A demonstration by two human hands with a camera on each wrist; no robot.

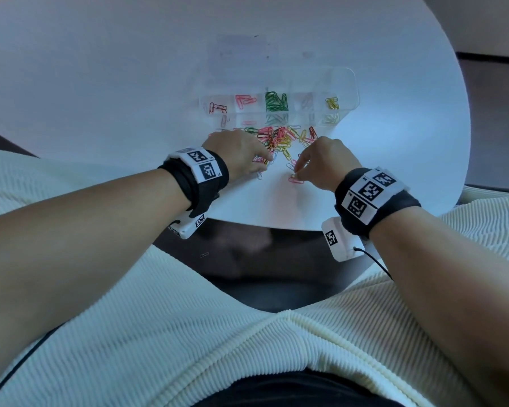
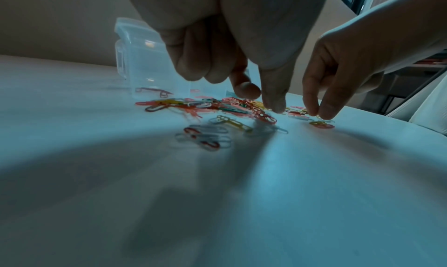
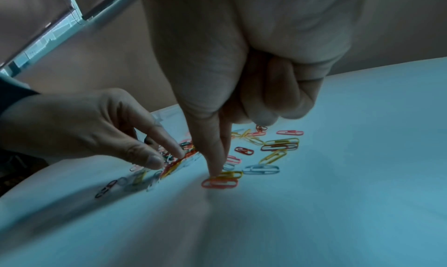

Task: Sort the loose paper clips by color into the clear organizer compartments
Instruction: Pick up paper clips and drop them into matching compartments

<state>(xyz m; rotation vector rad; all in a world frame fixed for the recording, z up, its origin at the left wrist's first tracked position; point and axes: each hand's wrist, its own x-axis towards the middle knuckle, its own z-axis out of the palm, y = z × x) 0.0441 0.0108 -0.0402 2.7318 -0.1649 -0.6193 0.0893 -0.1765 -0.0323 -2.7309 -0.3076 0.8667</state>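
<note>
Both hands picking at the loose clip pile, near side of the organizer

The clear organizer (image 1: 279, 108) sits far of the heap on the white round table (image 1: 100, 83), with red, pink, green and yellow clips already in separate compartments, so a picked clip likely has only a short way to travel. The right hand (image 1: 323, 163) has forefinger and thumb drawn together, tips down on an orange-pink clip (image 3: 219, 183) and a yellow clip (image 3: 231, 174) at the pile's near right edge, other fingers curled in; whether either is pinched I cannot tell. The left hand (image 1: 241, 155) reaches into the paper clip pile (image 1: 279, 139) with forefinger and thumb apart, seemingly spreading tangled clips to single out one color.
</note>
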